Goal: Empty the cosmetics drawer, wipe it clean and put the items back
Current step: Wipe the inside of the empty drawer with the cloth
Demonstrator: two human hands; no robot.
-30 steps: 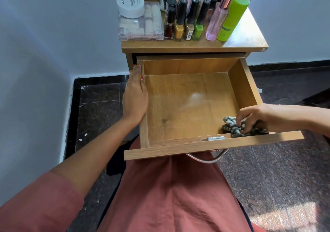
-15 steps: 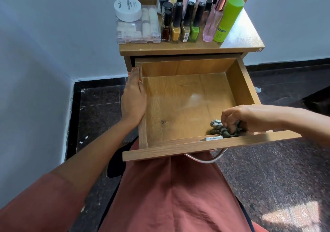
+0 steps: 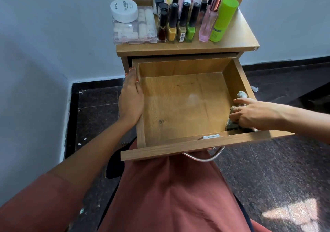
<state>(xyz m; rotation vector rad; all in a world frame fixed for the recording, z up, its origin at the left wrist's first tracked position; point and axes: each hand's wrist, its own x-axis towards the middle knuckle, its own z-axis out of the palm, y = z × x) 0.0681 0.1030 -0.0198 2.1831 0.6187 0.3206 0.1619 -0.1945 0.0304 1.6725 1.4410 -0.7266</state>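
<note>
The wooden drawer [image 3: 180, 110] is pulled out over my lap, with nothing on its floor but a patterned cloth [image 3: 241, 95] bunched against the right wall. My right hand [image 3: 250, 113] holds that cloth down in the near right corner, index finger stretched out, other fingers curled on the fabric. My left hand [image 3: 131, 97] lies flat along the outside of the drawer's left wall, thumb on its top edge. The cosmetics stand on the cabinet top [image 3: 232, 42]: nail polish bottles [image 3: 176, 24], a pink perfume bottle [image 3: 209, 19], a green bottle [image 3: 223, 19], a white jar [image 3: 124, 10] on a clear box [image 3: 134, 29].
A metal handle [image 3: 203, 157] hangs under the drawer front, just above my red-clothed lap [image 3: 169, 196]. Dark stone floor [image 3: 285, 169] spreads to both sides. A pale wall [image 3: 35, 53] closes in on the left. A bit of white paper [image 3: 255, 88] lies on the floor right of the drawer.
My right hand with the cloth slid left along the drawer's front, then back to the right wall, cloth now reaching up that side. The left hand stayed put.
</note>
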